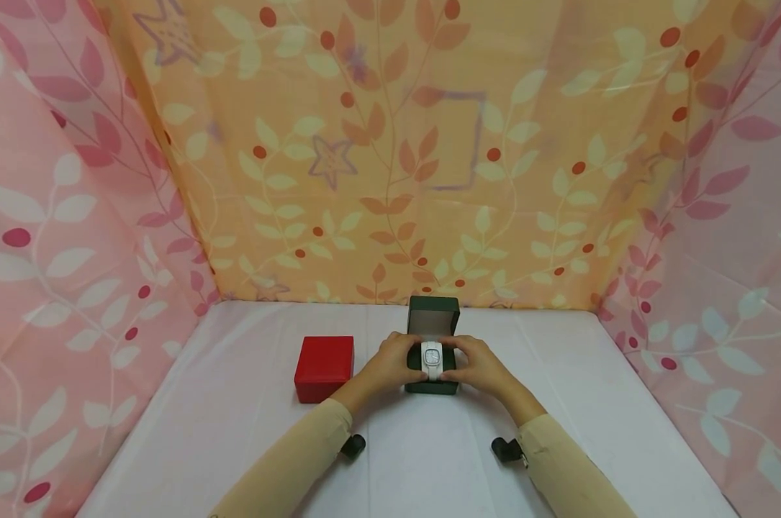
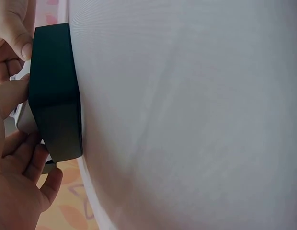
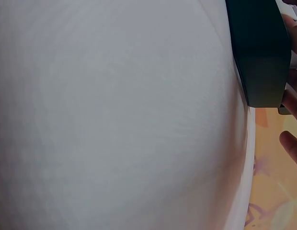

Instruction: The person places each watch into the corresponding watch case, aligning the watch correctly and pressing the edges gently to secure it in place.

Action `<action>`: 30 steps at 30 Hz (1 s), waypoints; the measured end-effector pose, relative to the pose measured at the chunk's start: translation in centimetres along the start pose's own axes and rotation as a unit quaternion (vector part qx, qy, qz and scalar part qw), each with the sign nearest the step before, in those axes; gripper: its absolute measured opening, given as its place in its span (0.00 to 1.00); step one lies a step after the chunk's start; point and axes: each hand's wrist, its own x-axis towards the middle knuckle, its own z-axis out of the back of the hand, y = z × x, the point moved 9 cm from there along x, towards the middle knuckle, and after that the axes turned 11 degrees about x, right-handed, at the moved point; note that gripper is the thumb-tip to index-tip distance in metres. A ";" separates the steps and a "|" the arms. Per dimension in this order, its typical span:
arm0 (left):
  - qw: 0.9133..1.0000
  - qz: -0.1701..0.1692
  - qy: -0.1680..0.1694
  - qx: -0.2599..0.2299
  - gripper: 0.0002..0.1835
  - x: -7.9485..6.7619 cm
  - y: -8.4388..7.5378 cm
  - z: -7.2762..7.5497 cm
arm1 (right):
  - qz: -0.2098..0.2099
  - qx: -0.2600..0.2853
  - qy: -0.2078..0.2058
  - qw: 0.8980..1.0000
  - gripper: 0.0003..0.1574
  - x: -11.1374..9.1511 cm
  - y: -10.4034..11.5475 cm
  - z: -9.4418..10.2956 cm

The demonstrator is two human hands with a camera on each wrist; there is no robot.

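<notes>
A white wristwatch (image 1: 432,355) with a squarish face sits upright at the open dark green box (image 1: 432,387), whose lid stands raised behind it. From the left, my left hand (image 1: 393,360) grips the watch's side, thumb at the near edge and fingers farther back. My right hand (image 1: 481,365) holds the opposite side in the same way. In the left wrist view, the left thumb (image 2: 14,93) lies at the rim of the green box (image 2: 55,72). The right wrist view catches only part of the right hand (image 3: 294,96) at the box's edge; the watch is mostly hidden there.
A closed red box (image 1: 325,363) stands on the white-covered table (image 1: 422,460), left of the green box and near my left forearm. Patterned cloth (image 1: 390,158) hangs behind the table and along both sides. Small black devices (image 1: 508,450) sit at both wrists.
</notes>
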 end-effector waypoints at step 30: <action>1.000 0.017 -0.005 0.020 0.38 0.0 0.0 0.0 | 0.007 0.007 -0.017 1.000 0.41 -0.3 0.1 0.2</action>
